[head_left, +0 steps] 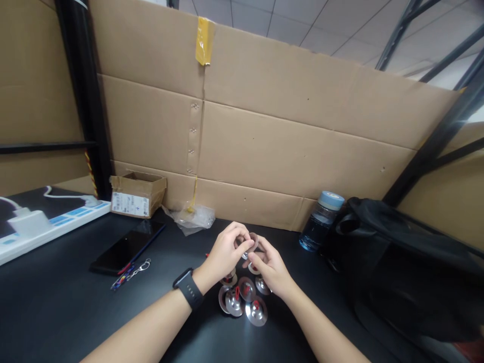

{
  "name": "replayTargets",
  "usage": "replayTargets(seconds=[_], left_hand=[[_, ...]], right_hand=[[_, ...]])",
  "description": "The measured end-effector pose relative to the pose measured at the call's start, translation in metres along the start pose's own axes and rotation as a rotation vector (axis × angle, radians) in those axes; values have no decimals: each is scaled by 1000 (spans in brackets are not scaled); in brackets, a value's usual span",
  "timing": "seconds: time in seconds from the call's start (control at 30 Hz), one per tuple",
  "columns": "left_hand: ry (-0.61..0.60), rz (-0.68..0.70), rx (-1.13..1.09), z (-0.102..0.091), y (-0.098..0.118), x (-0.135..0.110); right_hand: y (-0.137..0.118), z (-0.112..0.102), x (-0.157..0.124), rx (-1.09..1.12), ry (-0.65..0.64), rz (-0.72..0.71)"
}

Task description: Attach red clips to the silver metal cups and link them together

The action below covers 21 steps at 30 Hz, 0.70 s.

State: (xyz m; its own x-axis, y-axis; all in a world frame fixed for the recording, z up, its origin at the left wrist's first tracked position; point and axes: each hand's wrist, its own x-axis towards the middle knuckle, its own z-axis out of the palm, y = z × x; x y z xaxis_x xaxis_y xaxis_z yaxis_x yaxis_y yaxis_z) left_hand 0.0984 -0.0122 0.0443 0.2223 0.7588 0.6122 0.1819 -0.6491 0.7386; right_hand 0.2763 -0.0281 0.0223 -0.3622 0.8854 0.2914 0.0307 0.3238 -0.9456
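My left hand (pixel 231 252) pinches a small finger cymbal (pixel 254 243) by its edge between thumb and fingers. From the other side my right hand (pixel 273 266) curls its fingers against the same disc; its exact contact is partly hidden. Below both hands, several more shiny finger cymbals (pixel 256 311) with red loops lie in a loose cluster on the black table (pixel 196 327). A few of them overlap, and some are partly covered by my hands. A dark watch (pixel 188 288) is on my left wrist.
Left stand a white power strip (pixel 64 222), an open cardboard box (pixel 141 194), a phone (pixel 128 247) and a keychain (pixel 138 269). Behind my hands are a plastic bag (pixel 196 217) and cardboard wall (pixel 264 146). Right: a water bottle (pixel 319 224) and black bag (pixel 401 262).
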Motion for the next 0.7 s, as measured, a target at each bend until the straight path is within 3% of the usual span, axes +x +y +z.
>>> replayTargets(seconds=[0.3, 0.53, 0.7], left_hand=[[-9, 2, 30, 1, -3, -1], [-94, -16, 47, 1, -1, -3], [-118, 4, 47, 2, -1, -5]], right_hand=[[3, 1, 1, 98, -3, 3], [-2, -4, -2, -30, 67, 20], [-7, -6, -2, -159, 94, -53]])
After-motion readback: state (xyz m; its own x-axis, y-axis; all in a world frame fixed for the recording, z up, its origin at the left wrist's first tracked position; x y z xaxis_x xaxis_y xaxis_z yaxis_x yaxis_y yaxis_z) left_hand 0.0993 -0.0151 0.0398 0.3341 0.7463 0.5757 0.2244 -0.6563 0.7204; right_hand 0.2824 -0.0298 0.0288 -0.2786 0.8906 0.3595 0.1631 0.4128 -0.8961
